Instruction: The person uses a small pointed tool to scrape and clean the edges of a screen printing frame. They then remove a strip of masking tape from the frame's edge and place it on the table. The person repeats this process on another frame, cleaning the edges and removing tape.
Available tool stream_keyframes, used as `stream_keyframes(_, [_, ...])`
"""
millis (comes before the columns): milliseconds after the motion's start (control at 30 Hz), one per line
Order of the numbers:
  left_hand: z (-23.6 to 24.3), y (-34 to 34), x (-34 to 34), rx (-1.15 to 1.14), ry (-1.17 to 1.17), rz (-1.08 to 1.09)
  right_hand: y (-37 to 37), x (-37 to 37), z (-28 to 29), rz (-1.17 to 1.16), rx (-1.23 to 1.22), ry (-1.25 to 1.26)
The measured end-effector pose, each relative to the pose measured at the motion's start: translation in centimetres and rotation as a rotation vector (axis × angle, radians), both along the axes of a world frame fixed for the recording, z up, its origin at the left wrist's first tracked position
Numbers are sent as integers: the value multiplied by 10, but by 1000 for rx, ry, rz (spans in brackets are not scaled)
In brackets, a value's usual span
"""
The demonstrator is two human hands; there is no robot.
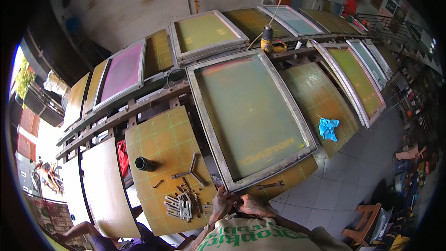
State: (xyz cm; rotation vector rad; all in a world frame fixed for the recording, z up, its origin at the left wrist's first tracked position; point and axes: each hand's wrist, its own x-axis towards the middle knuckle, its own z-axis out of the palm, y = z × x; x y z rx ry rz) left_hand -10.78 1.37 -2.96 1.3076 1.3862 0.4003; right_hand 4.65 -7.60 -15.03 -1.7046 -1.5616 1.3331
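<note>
A large screen printing frame (293,107) with a grey-green mesh lies tilted in front of me, over a board. At its near left corner are both hands, close together. My left hand (224,202) is closed right under that corner; my right hand (253,205) is closed just beside it. Whatever the fingers grip is too small and hidden to make out. Left of my hands, metal clamp brackets (180,207), several bolts (185,184) and a three-armed wrench (189,172) lie on a gridded board (155,135). An open-end wrench (270,185) rests right of my hands.
A dark round cup (145,163) stands on the left board. Beyond the frame is a yellow heat gun (266,39) with a hanging cord. A blue cloth (328,129) lies on the right board. Other printing frames (209,30) line the rails. A person's arm (79,233) shows lower left.
</note>
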Motion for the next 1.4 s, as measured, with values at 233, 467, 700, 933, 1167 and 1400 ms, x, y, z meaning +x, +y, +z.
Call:
stream_keyframes(233, [-6, -6, -3, -32, -114, -16, 8, 13, 32, 46, -38, -99])
stream_keyframes(467, [-1, 0, -7, -79, -19, -102, 20, 10, 84, 13, -156, 5])
stream_keyframes(700, [-12, 1, -10, -137, -273, -27, 10, 10, 31, 49, -41, -57])
stream_keyframes(933, [26, 4, 3, -75, -243, -48, 2, 13, 3, 50, 34, -41])
stream_keyframes(1167, [-1, -2, -10, -75, -221, -11, 19, 2, 61, 26, 37, -71])
stream_keyframes(1400, [-41, -8, -13, -97, -356, 59, 11, 10, 53, 6, -55, 13])
